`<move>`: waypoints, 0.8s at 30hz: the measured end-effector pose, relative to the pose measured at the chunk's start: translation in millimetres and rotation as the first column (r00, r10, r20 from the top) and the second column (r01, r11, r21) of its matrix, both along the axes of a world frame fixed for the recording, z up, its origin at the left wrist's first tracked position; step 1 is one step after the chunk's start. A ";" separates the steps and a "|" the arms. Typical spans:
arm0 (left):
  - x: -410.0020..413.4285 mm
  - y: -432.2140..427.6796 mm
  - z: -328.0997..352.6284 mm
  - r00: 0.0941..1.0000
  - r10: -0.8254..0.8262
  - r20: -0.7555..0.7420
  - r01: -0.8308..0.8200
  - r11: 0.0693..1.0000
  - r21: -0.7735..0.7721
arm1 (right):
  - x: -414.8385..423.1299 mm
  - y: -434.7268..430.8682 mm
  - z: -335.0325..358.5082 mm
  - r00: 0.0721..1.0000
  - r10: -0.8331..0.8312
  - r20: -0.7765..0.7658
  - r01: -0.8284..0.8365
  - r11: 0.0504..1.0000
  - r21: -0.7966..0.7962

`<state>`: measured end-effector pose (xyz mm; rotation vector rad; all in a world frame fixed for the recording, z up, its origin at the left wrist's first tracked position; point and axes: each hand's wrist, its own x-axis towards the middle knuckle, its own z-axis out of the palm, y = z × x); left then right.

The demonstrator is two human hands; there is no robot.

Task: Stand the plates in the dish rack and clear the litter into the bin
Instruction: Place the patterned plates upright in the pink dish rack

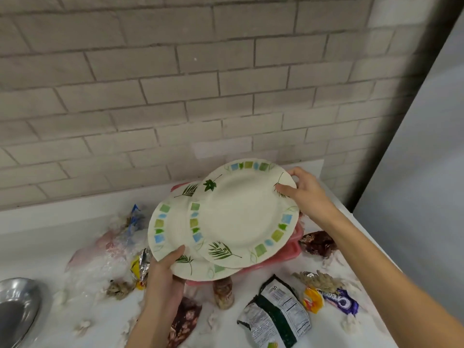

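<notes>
Two white plates with green and blue squares and leaf prints are held above the white counter. My right hand (305, 190) pinches the far right rim of the upper plate (241, 217). My left hand (165, 275) grips the near rim of the lower plate (170, 229), thumb on top. The upper plate overlaps the lower one. Under them shows a pink plastic rack or tray (286, 257), mostly hidden. Litter lies all around: a green and white snack bag (278, 312), a purple wrapper (341, 301), a brown wrapper (317, 243) and a yellow foil wrapper (140, 270).
A steel bowl (17, 305) sits at the near left edge. Clear crumpled plastic (108, 249) and bits of tissue lie on the left of the counter (37, 247). A brick-tile wall (175, 96) stands behind. The counter ends at the right beside a grey surface (414, 197).
</notes>
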<state>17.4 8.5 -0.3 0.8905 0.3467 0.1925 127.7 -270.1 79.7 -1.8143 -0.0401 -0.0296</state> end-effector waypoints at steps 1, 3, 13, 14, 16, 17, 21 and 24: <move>4.2 3.0 -1.4 1.000 -0.004 0.001 0.004 1.000 0.002 | 3.4 -2.0 5.3 0.999 -0.020 0.028 0.021 1.000 -0.015; 12.3 9.2 -4.6 1.000 -0.008 -0.007 0.008 1.000 0.014 | 10.5 -7.5 16.3 0.992 -0.065 0.110 0.076 0.992 -0.097; 42.0 37.7 -25.2 0.998 0.056 -0.029 -0.055 0.998 0.038 | 40.4 -46.6 50.9 0.915 -0.191 0.356 0.316 0.887 -0.336; 44.6 39.3 -27.3 0.998 0.061 -0.032 -0.060 0.998 0.028 | 43.0 -47.5 49.7 0.910 -0.188 0.371 0.326 0.875 -0.358; 49.0 41.6 -31.0 0.997 0.065 -0.036 -0.064 0.998 0.020 | 47.3 -46.2 44.7 0.905 -0.173 0.389 0.338 0.847 -0.411; 50.9 42.2 -32.6 0.997 0.065 -0.040 -0.064 0.998 0.019 | 49.3 -44.4 40.9 0.901 -0.164 0.402 0.348 0.826 -0.443; 58.6 43.1 -39.0 0.993 0.078 -0.088 -0.077 0.997 0.015 | 57.8 -32.1 21.5 0.895 -0.115 0.431 0.367 0.737 -0.567; 61.9 42.1 -43.3 0.992 0.072 -0.104 -0.069 0.997 0.031 | 65.9 -21.6 11.3 0.910 -0.052 0.411 0.336 0.674 -0.658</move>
